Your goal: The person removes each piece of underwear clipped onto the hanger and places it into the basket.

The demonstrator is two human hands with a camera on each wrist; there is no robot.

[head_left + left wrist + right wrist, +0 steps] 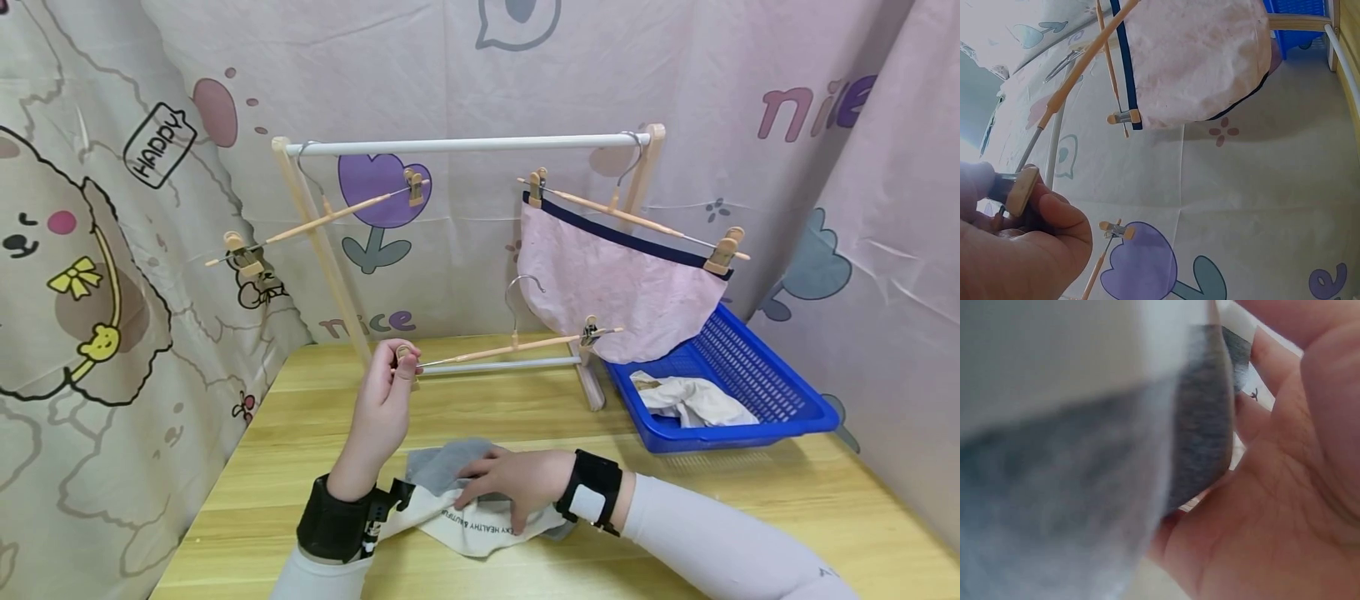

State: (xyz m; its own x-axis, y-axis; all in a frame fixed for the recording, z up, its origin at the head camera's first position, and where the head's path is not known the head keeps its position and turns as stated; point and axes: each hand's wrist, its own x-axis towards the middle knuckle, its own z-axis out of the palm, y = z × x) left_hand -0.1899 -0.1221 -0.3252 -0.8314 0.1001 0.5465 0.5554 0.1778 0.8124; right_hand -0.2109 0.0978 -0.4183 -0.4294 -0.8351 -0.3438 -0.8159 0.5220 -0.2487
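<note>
My left hand (382, 396) pinches the wooden clip (1022, 190) at the left end of a clip hanger (487, 351), thumb and fingers around it. That hanger is held up off the table, its metal hook (510, 296) pointing upward and its other clip (589, 331) bare. Lower down, my right hand (525, 483) rests with spread fingers on a grey-and-white cloth garment (472, 533) with printed lettering, lying bunched on the table. In the right wrist view, grey and white fabric (1200, 425) stands up against the fingers, the palm bare beside it.
A white rail (465, 145) on a wooden stand carries an empty clip hanger (322, 221) at left and pink underpants (600, 267) with a dark waistband clipped at right. A blue basket (750, 437) holding a white cloth (693, 398) stands on the table's right.
</note>
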